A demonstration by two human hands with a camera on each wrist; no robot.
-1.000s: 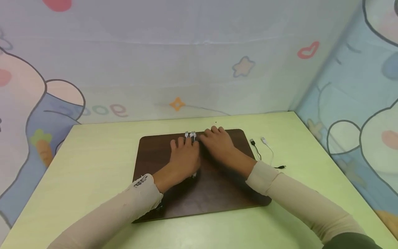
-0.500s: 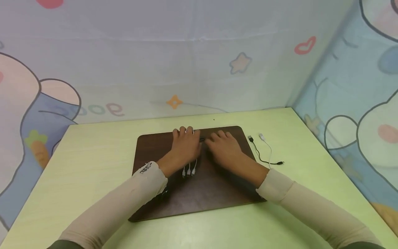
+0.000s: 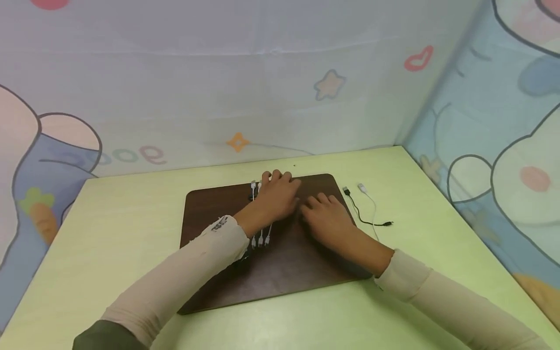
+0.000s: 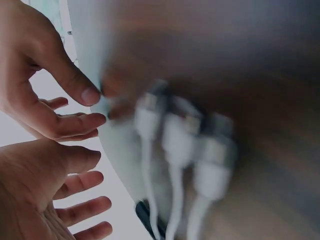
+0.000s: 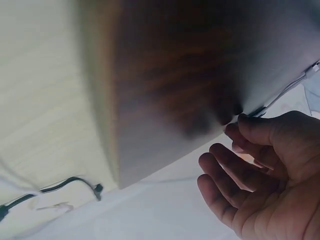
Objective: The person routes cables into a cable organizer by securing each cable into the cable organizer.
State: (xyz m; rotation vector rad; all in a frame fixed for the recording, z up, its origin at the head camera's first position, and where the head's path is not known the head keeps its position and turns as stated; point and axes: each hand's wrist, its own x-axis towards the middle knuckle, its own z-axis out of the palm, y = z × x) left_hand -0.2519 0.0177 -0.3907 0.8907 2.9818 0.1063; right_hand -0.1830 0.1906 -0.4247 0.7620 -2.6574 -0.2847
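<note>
My left hand [image 3: 277, 195] hovers above the dark brown board [image 3: 306, 257], its fingers loosely bent and holding nothing. It covers part of several white USB cables [image 3: 261, 241] lying side by side. A small black piece [image 3: 251, 197] sits under them near their far ends. In the left wrist view their plugs [image 4: 212, 170] look blurred. To the right, my right hand [image 3: 325, 217] is low over the board with its fingers bent. Its thumb and index finger [image 4: 75, 130] stand slightly apart, with nothing visible between them. Whether its fingertips touch the board, I cannot tell.
On the pale table [image 3: 131, 233], right of the board, lie a black cable [image 3: 358, 211] and a white cable [image 3: 374, 209]. A printed cloth wall [image 3: 197, 97] stands behind the table, with another [image 3: 472, 121] along the right side.
My left hand has shifted right, uncovering more of the white cables. My right hand has moved right and nearer to me. The whole head view has also drifted slightly.
</note>
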